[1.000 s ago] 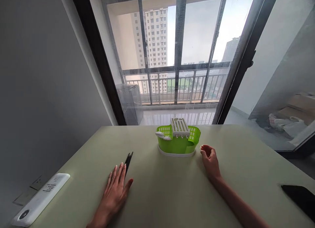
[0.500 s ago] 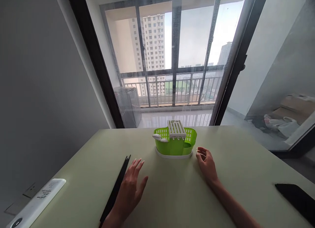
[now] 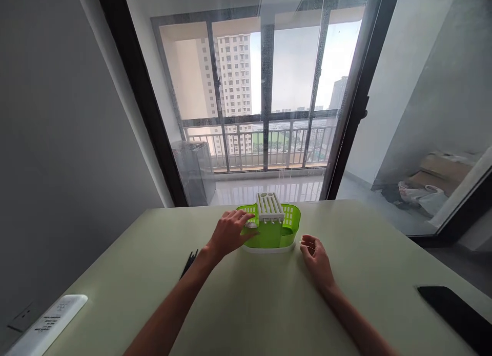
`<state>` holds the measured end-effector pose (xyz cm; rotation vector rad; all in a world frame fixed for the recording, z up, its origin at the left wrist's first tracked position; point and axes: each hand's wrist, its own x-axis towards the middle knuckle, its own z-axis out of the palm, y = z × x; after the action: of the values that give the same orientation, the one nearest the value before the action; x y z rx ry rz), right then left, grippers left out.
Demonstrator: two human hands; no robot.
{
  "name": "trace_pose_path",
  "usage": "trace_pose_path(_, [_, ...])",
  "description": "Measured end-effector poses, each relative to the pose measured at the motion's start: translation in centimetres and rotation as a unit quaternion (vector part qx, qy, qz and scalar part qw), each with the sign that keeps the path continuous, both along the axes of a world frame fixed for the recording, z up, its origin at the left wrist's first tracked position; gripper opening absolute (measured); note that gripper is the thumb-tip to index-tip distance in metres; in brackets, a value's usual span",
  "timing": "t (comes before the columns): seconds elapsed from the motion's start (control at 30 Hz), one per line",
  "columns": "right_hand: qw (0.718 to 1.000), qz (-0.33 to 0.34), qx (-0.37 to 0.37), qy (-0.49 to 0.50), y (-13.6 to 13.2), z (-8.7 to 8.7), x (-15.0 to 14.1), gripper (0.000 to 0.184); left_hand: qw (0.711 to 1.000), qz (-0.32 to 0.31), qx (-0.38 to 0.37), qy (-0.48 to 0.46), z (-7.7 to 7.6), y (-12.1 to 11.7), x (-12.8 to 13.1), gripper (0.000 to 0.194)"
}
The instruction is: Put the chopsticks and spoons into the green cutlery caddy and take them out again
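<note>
A green plastic basket (image 3: 270,236) with a white base and a slotted white top rack (image 3: 270,206) stands near the table's far edge. At its left end, my left hand (image 3: 230,232) reaches over a white spoon (image 3: 251,224). The fingers lie above the spoon and the thumb below, spread apart; part of the spoon is hidden behind them. My right hand (image 3: 315,256) rests on the table just right of the basket, loosely curled with a gap between thumb and fingers and nothing in it. Black chopsticks (image 3: 189,264) lie on the table, partly covered by my left forearm.
A long white device (image 3: 57,322) lies at the table's left edge. A flat black object (image 3: 453,310) lies on the right of the pale green table (image 3: 265,304). Beyond the far edge stands a glass door with a dark frame (image 3: 348,130).
My left hand has moved forward and right, from beside the chopsticks to the spoon at the basket's left end. My right hand has stayed by the basket. The camera view has shifted slightly.
</note>
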<state>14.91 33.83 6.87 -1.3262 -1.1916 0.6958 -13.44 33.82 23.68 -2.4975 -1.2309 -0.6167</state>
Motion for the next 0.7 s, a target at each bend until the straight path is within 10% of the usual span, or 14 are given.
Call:
trace_pose_path(0.27, [1.0,-0.001,0.012,-0.016,-0.1,0.3,0.0,0.033,0.977,-0.123,0.067,0.16,1.1,3.8,0.1,0.038])
trace_pose_path(0.7, [0.999,0.009,0.016,-0.039,-0.4,0.9,-0.4,0.03,0.99,-0.117,0.057,0.062,0.8,3.0,-0.1,0.04])
